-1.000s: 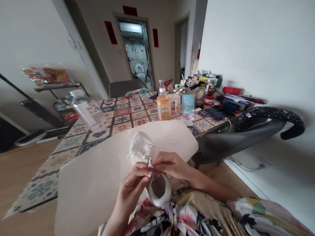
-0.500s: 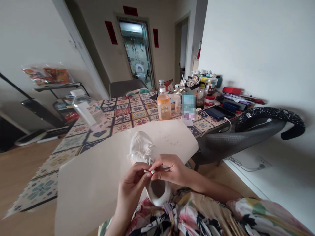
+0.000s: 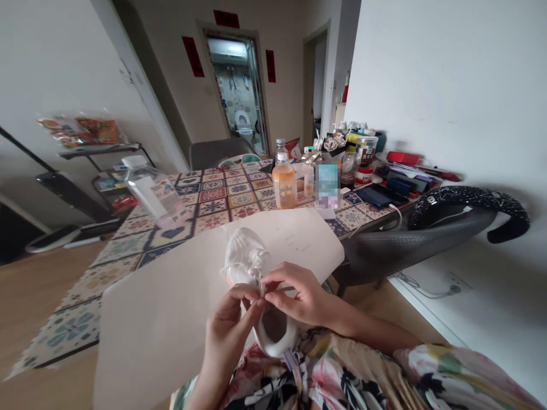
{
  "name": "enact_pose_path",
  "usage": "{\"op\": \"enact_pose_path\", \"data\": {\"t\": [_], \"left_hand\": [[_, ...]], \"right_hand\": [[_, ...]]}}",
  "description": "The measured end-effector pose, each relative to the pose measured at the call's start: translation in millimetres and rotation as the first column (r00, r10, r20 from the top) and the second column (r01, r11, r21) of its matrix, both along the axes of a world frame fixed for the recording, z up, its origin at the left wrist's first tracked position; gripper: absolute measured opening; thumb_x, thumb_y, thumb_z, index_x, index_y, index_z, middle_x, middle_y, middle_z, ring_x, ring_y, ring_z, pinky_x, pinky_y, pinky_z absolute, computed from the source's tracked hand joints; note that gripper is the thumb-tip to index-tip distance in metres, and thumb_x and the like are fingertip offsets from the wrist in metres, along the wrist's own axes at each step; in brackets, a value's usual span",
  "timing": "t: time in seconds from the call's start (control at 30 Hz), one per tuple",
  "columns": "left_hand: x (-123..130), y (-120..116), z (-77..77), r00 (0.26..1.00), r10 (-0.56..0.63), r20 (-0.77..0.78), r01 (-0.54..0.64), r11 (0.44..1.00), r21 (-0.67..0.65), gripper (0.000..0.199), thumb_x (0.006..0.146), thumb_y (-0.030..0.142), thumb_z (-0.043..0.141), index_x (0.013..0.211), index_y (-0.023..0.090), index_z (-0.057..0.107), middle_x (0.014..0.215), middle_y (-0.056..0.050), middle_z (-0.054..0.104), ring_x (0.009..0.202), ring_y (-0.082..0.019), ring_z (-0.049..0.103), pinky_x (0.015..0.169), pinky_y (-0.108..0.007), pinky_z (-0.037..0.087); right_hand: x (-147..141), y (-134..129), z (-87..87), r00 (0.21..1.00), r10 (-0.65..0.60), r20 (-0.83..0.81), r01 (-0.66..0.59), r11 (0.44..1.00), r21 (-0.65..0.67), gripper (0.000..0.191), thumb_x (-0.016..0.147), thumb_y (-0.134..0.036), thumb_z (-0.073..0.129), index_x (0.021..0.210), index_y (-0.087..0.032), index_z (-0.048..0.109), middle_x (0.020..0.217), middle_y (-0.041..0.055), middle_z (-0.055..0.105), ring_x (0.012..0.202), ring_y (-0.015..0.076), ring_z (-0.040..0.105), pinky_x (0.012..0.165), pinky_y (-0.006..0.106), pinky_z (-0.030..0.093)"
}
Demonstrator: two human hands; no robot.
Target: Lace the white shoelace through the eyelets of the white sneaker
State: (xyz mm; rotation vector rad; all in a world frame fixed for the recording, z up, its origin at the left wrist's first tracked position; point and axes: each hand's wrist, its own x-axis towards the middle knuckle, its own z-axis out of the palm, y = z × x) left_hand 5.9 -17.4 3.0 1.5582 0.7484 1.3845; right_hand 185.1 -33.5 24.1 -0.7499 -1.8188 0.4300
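A white shoe point(image 3: 245, 250) lies in front of me, its toe on the white sheet point(image 3: 171, 302) and its open heel end near my lap. Loose white laces show on its upper. My left hand point(image 3: 233, 319) pinches a white lace point(image 3: 262, 289) over the middle of the shoe. Close beside it, my right hand point(image 3: 299, 293) has its thumb and fingertips closed at the same lace. The fingertips hide part of the lace and the shoe's tongue.
Behind the sheet, an orange drink bottle point(image 3: 285, 183) stands on the patterned table point(image 3: 209, 193). A large clear bottle point(image 3: 154, 193) is at left. Jars, phones point(image 3: 378, 195) and papers crowd the right side, near a grey chair point(image 3: 380, 245) holding a black helmet-like item point(image 3: 470, 208).
My right hand's fingers have lifted slightly and its thumb has shifted. The bit of lace between my fingertips now points upward instead of sideways. The shoe has hardly moved.
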Motion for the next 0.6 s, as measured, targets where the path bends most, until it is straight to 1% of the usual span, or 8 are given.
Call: {"op": "enact_pose_path", "data": {"t": [0.1,0.23,0.3,0.37,0.43,0.47,0.53,0.6], "left_hand": [[0.7,-0.7,1.8,1.0,0.017,0.023,-0.016,1.0,-0.023,0.008,0.078,0.023,0.076,0.076,0.021,0.068,0.073,0.0,0.067,0.068,-0.015,0.06,0.061,-0.023,0.049],[-1.0,-1.0,3.6,0.999,0.042,-0.021,-0.041,0.999,0.026,0.003,0.079,0.023,0.075,0.078,0.022,0.072,0.07,0.0,0.066,0.062,-0.014,0.057,0.054,-0.023,0.045],[-1.9,-0.8,4.2,0.998,0.055,-0.032,-0.053,0.997,0.059,0.004,0.08,0.024,0.074,0.077,0.022,0.072,0.071,0.0,0.065,0.06,-0.014,0.056,0.052,-0.023,0.044],[-2.3,-0.1,4.3,0.998,0.053,-0.031,-0.05,0.995,0.086,0.006,0.08,0.024,0.074,0.075,0.022,0.072,0.071,0.0,0.065,0.059,-0.013,0.055,0.051,-0.023,0.043],[-2.4,0.8,3.8,0.999,0.04,-0.029,-0.037,0.995,0.092,0.007,0.081,0.025,0.074,0.075,0.022,0.071,0.071,0.0,0.065,0.06,-0.013,0.055,0.052,-0.023,0.043],[-2.3,1.3,3.3,0.999,0.036,-0.027,-0.034,0.995,0.089,0.007,0.081,0.025,0.073,0.075,0.022,0.071,0.071,0.0,0.065,0.06,-0.013,0.055,0.053,-0.022,0.044],[-2.1,2.2,2.1,0.999,0.038,-0.029,-0.036,0.997,0.071,0.008,0.082,0.025,0.073,0.075,0.022,0.071,0.07,0.001,0.065,0.062,-0.014,0.056,0.054,-0.022,0.044],[-2.0,2.9,1.0,0.999,0.04,-0.035,-0.038,0.998,0.053,0.01,0.082,0.027,0.073,0.074,0.021,0.07,0.068,0.001,0.065,0.061,-0.013,0.055,0.054,-0.021,0.044]], "right_hand": [[3.5,0.0,8.3,0.985,0.004,0.174,-0.026,0.992,0.123,0.018,0.094,-0.02,0.058,0.11,-0.017,0.063,0.105,0.0109,0.068,0.101,0.0192,0.063,0.089,0.032,0.054],[4.5,0.5,11.4,0.961,-0.105,0.256,0.056,0.98,0.19,0.004,0.093,-0.017,0.06,0.095,-0.017,0.064,0.101,0.0094,0.069,0.097,0.0203,0.06,0.091,0.038,0.049],[4.1,0.9,11.1,0.964,-0.1,0.247,0.068,0.989,0.133,0.003,0.092,-0.019,0.065,0.089,-0.017,0.064,0.099,0.0078,0.068,0.097,0.0204,0.059,0.093,0.039,0.047],[3.9,1.5,10.9,0.978,-0.014,0.209,0.016,1.0,-0.009,0.008,0.091,-0.02,0.067,0.085,-0.017,0.063,0.097,0.0059,0.067,0.097,0.0186,0.059,0.091,0.035,0.047],[4.0,2.4,10.9,0.981,0.092,0.169,-0.066,0.986,-0.151,0.008,0.092,-0.018,0.066,0.084,-0.017,0.063,0.098,0.0047,0.065,0.098,0.0166,0.06,0.09,0.03,0.048],[4.1,3.0,10.7,0.978,0.131,0.163,-0.099,0.977,-0.191,0.006,0.091,-0.016,0.066,0.086,-0.017,0.063,0.1,0.0047,0.064,0.1,0.0162,0.06,0.09,0.03,0.048],[4.0,3.8,9.5,0.972,0.154,0.177,-0.12,0.975,-0.189,0.009,0.086,-0.014,0.07,0.09,-0.017,0.062,0.104,0.0052,0.064,0.102,0.0171,0.06,0.092,0.03,0.048],[3.0,4.1,7.6,0.977,0.097,0.19,-0.077,0.991,-0.11,0.017,0.082,-0.015,0.074,0.091,-0.018,0.06,0.103,0.0055,0.064,0.101,0.0182,0.06,0.092,0.031,0.047]]}}
